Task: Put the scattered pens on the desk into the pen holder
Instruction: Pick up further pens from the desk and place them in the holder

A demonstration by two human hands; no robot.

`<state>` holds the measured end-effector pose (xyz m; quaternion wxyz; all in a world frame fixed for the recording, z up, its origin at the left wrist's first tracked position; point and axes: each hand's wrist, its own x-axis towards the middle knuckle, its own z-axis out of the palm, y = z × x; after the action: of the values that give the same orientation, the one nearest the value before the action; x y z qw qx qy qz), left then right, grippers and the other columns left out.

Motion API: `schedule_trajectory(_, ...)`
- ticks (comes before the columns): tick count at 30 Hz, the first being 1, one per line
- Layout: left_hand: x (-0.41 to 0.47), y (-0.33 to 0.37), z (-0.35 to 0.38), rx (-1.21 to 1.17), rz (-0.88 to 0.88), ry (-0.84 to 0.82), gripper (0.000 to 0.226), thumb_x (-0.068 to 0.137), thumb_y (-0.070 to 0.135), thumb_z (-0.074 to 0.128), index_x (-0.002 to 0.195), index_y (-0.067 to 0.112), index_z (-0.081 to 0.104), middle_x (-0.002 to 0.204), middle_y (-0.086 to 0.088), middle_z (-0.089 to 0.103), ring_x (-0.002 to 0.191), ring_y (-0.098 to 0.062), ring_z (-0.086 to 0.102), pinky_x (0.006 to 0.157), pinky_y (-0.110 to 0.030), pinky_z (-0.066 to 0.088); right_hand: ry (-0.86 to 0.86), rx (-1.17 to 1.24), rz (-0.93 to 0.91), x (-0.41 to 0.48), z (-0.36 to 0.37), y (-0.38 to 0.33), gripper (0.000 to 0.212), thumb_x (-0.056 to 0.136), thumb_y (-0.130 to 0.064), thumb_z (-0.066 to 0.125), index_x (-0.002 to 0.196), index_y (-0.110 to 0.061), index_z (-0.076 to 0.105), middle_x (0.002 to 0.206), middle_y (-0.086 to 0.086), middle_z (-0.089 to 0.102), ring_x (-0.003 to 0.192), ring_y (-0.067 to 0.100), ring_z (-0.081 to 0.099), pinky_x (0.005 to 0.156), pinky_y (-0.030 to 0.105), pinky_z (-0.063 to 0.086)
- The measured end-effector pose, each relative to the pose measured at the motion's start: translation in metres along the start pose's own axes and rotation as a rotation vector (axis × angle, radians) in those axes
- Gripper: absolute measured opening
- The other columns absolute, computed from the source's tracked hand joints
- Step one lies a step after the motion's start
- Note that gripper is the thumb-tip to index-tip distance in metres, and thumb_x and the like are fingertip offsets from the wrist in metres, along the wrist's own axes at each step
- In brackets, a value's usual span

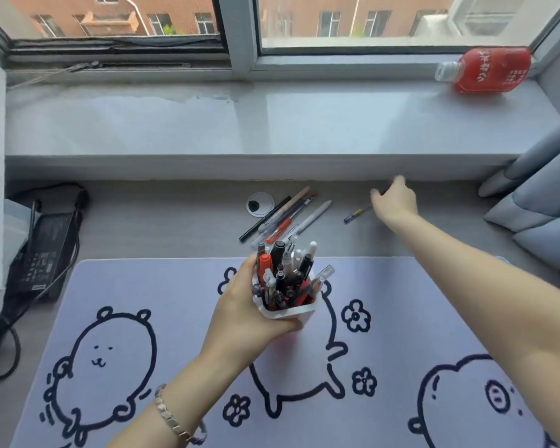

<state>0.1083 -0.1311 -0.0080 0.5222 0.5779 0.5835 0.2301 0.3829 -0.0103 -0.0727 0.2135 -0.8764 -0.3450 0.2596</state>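
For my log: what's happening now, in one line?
left hand: grips holder | right hand: open, reaching blue pen | pile: on desk

The red bottle (488, 71) lying on the windowsill carries white characters on its label, too small and tilted to read. The black power adapter (47, 250) bears fine pale print, also illegible. Nothing else shows text.

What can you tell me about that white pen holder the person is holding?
The pen holder is a small white cup, seemingly plastic, with a rounded-square rim and a reddish tint low on its side. It is crammed with pens and markers, mostly black, some red, white or clear, their caps sticking up and fanning out. The left hand wraps around its left side, holding it tilted toward the camera over the lilac cartoon desk mat. Whether its base touches the mat cannot be seen.
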Motion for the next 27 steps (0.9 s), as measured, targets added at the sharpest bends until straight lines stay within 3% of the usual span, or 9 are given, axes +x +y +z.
schedule_trajectory(2, 0.009, 0.001, -0.003, 0.001, 0.007, 0.013, 0.084, 0.041, 0.034, 0.082, 0.113, 0.057, 0.046, 0.105, 0.019, 0.067, 0.098, -0.005, 0.064, 0.080, -0.027, 0.055, 0.016, -0.074, 0.124, 0.020, 0.007, -0.005, 0.049, 0.090, -0.023, 0.054, 0.128, 0.001, 0.034, 0.130, 0.027, 0.049, 0.117, 0.040, 0.052, 0.091, 0.039, 0.044)
schedule_trajectory(5, 0.023, 0.001, -0.008, -0.022, 0.016, 0.029, 0.083, 0.046, 0.025, 0.088, 0.112, 0.054, 0.048, 0.107, 0.018, 0.067, 0.094, 0.006, 0.064, 0.074, -0.008, 0.051, 0.033, -0.164, 0.188, 0.036, 0.015, -0.004, 0.054, 0.087, -0.019, 0.059, 0.129, 0.003, 0.033, 0.129, 0.027, 0.050, 0.117, 0.039, 0.054, 0.090, 0.039, 0.047)
schedule_trajectory(9, 0.036, 0.002, -0.015, -0.045, 0.004, 0.034, 0.079, 0.049, 0.021, 0.091, 0.111, 0.050, 0.051, 0.103, 0.020, 0.069, 0.092, 0.009, 0.064, 0.075, -0.009, 0.049, -0.033, -0.136, 0.123, 0.037, 0.014, 0.002, 0.033, 0.086, -0.014, 0.055, 0.113, 0.002, 0.044, 0.121, 0.026, 0.057, 0.107, 0.039, 0.059, 0.081, 0.039, 0.049)
schedule_trajectory(12, 0.039, 0.002, -0.020, -0.086, -0.017, 0.055, 0.073, 0.050, 0.015, 0.090, 0.102, 0.049, 0.053, 0.096, 0.029, 0.069, 0.086, 0.014, 0.064, 0.070, -0.005, 0.049, -0.160, -0.196, -0.215, 0.007, 0.012, -0.004, 0.000, 0.085, -0.009, 0.047, 0.084, -0.009, 0.047, 0.105, 0.022, 0.055, 0.085, 0.032, 0.052, 0.069, 0.030, 0.036)
schedule_trajectory(14, 0.038, 0.002, -0.024, -0.100, -0.025, 0.062, 0.072, 0.049, 0.013, 0.088, 0.099, 0.049, 0.053, 0.092, 0.035, 0.066, 0.084, 0.017, 0.062, 0.068, -0.001, 0.048, -0.224, -0.290, -0.548, -0.015, 0.013, -0.012, 0.010, 0.082, -0.003, 0.046, 0.077, -0.011, 0.051, 0.099, 0.016, 0.050, 0.086, 0.032, 0.051, 0.068, 0.032, 0.037)
schedule_trajectory(18, 0.032, -0.003, -0.030, -0.101, -0.047, 0.077, 0.076, 0.048, 0.011, 0.087, 0.102, 0.050, 0.052, 0.095, 0.031, 0.067, 0.085, 0.013, 0.064, 0.070, -0.016, 0.053, -0.344, -0.658, -0.927, -0.040, 0.035, -0.030, 0.032, 0.086, -0.006, 0.045, 0.114, -0.016, 0.057, 0.123, 0.002, 0.052, 0.110, 0.026, 0.050, 0.072, 0.034, 0.041)
schedule_trajectory(22, 0.020, -0.011, -0.037, -0.087, -0.039, 0.089, 0.079, 0.050, 0.006, 0.088, 0.103, 0.053, 0.052, 0.096, 0.030, 0.067, 0.087, 0.011, 0.064, 0.073, -0.016, 0.054, -0.315, -0.891, -1.041, -0.036, 0.061, -0.030, 0.019, 0.090, -0.010, 0.049, 0.108, -0.010, 0.055, 0.119, 0.007, 0.052, 0.109, 0.026, 0.050, 0.065, 0.033, 0.039)
schedule_trajectory(24, 0.014, -0.014, -0.039, -0.083, -0.034, 0.095, 0.082, 0.048, 0.008, 0.088, 0.107, 0.051, 0.052, 0.099, 0.024, 0.068, 0.092, 0.004, 0.065, 0.078, -0.020, 0.055, -0.214, -0.906, -1.182, -0.035, 0.057, -0.026, 0.015, 0.077, -0.015, 0.071, 0.087, -0.008, 0.062, 0.096, 0.008, 0.061, 0.089, 0.024, 0.061, 0.049, 0.026, 0.032)
schedule_trajectory(27, 0.006, -0.018, -0.038, -0.086, -0.034, 0.105, 0.084, 0.045, 0.012, 0.088, 0.111, 0.050, 0.050, 0.103, 0.016, 0.068, 0.099, -0.007, 0.065, 0.085, -0.037, 0.057, -0.151, -0.915, -1.320, -0.038, 0.046, -0.011, 0.037, 0.037, -0.009, 0.091, 0.057, -0.014, 0.059, 0.060, 0.002, 0.059, 0.051, 0.019, 0.061, 0.032, 0.015, 0.022)
